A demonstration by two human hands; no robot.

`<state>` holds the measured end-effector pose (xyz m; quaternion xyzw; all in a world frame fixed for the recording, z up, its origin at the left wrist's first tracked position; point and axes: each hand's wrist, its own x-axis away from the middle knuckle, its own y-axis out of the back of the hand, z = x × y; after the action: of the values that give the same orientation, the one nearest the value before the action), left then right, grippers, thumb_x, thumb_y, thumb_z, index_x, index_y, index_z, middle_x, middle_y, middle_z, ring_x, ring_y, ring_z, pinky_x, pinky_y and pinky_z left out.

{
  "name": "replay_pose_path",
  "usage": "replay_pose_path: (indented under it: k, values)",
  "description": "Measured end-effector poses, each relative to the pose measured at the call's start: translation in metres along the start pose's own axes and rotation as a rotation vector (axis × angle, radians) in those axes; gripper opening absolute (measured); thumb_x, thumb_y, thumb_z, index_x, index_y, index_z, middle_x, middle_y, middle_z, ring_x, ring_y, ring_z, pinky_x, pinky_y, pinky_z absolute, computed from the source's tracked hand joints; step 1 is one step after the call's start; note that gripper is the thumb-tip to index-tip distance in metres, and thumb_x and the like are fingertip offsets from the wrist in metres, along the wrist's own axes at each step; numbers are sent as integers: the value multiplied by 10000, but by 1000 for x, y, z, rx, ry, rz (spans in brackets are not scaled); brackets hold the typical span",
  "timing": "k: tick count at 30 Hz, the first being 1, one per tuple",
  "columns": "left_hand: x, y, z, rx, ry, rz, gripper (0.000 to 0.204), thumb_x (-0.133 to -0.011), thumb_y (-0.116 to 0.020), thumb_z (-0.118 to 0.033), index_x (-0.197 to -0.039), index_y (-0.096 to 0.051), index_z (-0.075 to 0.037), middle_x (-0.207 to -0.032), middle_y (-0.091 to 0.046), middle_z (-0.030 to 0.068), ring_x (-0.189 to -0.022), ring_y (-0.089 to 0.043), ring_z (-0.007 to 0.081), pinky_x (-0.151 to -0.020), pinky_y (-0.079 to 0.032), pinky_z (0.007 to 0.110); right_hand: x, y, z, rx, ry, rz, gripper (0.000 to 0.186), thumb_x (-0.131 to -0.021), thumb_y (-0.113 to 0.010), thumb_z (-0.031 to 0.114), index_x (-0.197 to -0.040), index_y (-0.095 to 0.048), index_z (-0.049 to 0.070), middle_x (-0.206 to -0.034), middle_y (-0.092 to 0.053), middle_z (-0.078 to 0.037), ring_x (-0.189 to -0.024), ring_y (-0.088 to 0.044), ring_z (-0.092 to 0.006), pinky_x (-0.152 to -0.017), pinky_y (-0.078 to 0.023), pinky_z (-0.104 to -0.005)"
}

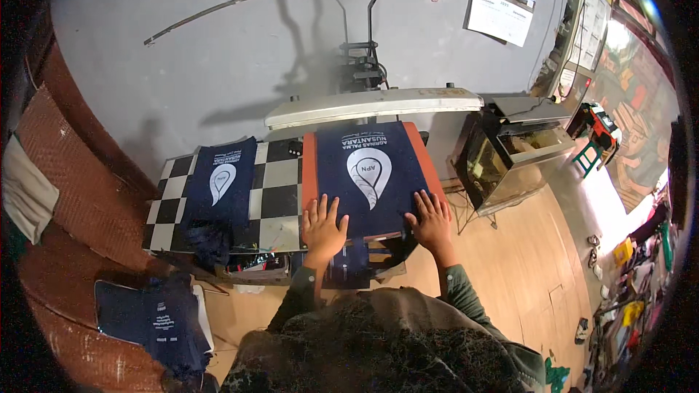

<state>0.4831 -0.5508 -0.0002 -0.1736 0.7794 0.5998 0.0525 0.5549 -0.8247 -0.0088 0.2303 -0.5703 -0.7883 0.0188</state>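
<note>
Evidently flat and spread, the left hand (pixel 325 227) lay palm down with its fingers fanned over the near left corner of a dark navy cloth panel (pixel 371 182), and the right hand (pixel 431 224) was likewise splayed across that cloth's right edge, pinching nothing; how firmly either one pressed could not be told from overhead. The cloth bore a white teardrop-shaped emblem (pixel 369 160) with white lettering beyond it, upside down to the person, and rested on an orange-red rectangular pad (pixel 309 167) that showed as strips along both sides. As a judgement, a palm dragged toward the body could have pulled the panel askew or raised a crease between the hands, and fingers slid too far forward could have met the long off-white slab-like plate (pixel 375 105) beyond the far end. Its height over the cloth was hard to judge through the bent lens. The pad's right side dropped off toward a pale wood-look floor (pixel 510 255), so the right arm had room to swing outward, short of a boxy grey cabinet (pixel 510 167) standing farther right. Leftward, a black-and-white checkered tabletop (pixel 280 175) ran beside the pad to a second navy cloth panel (pixel 226 167), with a crumpled dark bundle (pixel 207 240) at its near end, overhanging the table's front edge; a wide sweep of the left elbow might have snagged that bundle. Lower left, more navy cloth with small white print (pixel 171 320) hung over a seat.
</note>
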Motion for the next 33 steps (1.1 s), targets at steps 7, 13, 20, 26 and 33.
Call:
replay_pose_path:
  k: [7, 13, 20, 26, 33]
  values:
    - [-10, -5, -41, 43, -201, -129, 588, -954, -526, -424, -1420, -469, -69, -1517, -388, 140, -1450, -261, 360, -1161, -144, 596, 4, -1, -3, 14, 2, -54, 610, -982, -457, 507, -1464, -441, 134, -1523, -419, -91, -1417, -338, -362, -1164, -231, -505]
    - [10, -18, -66, 149, -411, -2, 576, -966, -529, -428, -1439, -465, -104, -1524, -409, 96, -1421, -335, 317, -1156, -220, 526, 5, -6, -5, 30, 44, -110, 590, -977, -487, 452, -1452, -451, 104, -1506, -439, -107, -1397, -365, -371, -1155, -249, -500]
    - [25, 10, -26, 65, -431, 56, 525, -987, -505, -419, -1462, -455, -201, -1534, -406, 52, -1416, -350, 312, -1159, -241, 498, 6, -3, -4, 0, 24, -107, 577, -976, -495, 428, -1453, -450, 106, -1513, -431, -106, -1402, -354, -367, -1162, -235, -495]
    - [52, 32, 6, 67, -332, -13, 510, -957, -547, -387, -1436, -491, -222, -1507, -440, 45, -1395, -376, 312, -1154, -240, 515, 7, -2, -4, -17, 14, -88, 574, -980, -485, 427, -1456, -447, 108, -1520, -420, -108, -1422, -323, -363, -1175, -208, -490]
    - [54, 33, -1, 37, -234, -61, 466, -963, -550, -356, -1369, -537, -128, -1485, -449, 78, -1428, -307, 341, -1175, -125, 560, 0, -4, 8, 18, -30, -36, 573, -928, -583, 343, -1442, -466, 118, -1519, -412, -124, -1429, -304, -370, -1188, -181, -495]
